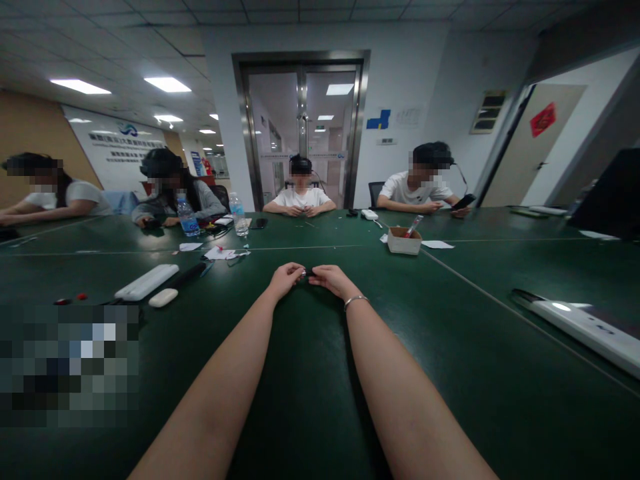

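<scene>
Green table (310, 387) stretches away under both forearms. At its middle, a small black and silver object (308, 272) sits between the fingertips of the left hand (288, 277) and right hand (331, 279); the fingers of both are closed in a pinch on it, its shape mostly hidden. A bracelet (356, 301) circles the right wrist. To the left lie a long white case (147, 283) and, just nearer, a white oval item (163, 298). Farther right stands a box (404, 244).
</scene>
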`<state>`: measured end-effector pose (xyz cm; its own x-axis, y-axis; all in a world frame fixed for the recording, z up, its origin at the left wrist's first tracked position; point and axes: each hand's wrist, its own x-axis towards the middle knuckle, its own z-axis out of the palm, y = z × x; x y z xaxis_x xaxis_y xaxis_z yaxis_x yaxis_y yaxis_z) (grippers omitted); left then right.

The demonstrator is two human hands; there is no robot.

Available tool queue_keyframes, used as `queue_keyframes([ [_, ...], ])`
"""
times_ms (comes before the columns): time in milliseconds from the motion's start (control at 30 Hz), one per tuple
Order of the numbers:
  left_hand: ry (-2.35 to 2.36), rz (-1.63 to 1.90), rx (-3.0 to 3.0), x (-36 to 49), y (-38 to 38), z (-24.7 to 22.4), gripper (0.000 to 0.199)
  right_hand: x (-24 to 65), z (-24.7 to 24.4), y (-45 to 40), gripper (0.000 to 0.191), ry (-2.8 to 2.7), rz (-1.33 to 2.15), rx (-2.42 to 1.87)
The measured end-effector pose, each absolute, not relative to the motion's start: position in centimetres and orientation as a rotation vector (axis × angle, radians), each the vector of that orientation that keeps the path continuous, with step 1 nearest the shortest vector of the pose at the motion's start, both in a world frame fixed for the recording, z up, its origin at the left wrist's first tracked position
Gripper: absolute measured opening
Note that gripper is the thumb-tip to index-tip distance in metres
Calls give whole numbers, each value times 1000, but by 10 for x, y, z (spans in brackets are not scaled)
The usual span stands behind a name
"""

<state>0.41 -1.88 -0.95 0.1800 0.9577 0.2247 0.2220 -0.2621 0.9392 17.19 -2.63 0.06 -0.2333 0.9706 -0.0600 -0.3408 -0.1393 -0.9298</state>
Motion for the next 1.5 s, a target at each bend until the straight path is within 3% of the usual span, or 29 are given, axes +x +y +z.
queue_keyframes([
  [933,1150,1096,1678,4,-19,-10,32,172,2,-27,8,-1034,1593,-906],
  [1500,1093,1169,1804,0,-19,-13,43,172,3,-28,8,-1022,1586,-925],
])
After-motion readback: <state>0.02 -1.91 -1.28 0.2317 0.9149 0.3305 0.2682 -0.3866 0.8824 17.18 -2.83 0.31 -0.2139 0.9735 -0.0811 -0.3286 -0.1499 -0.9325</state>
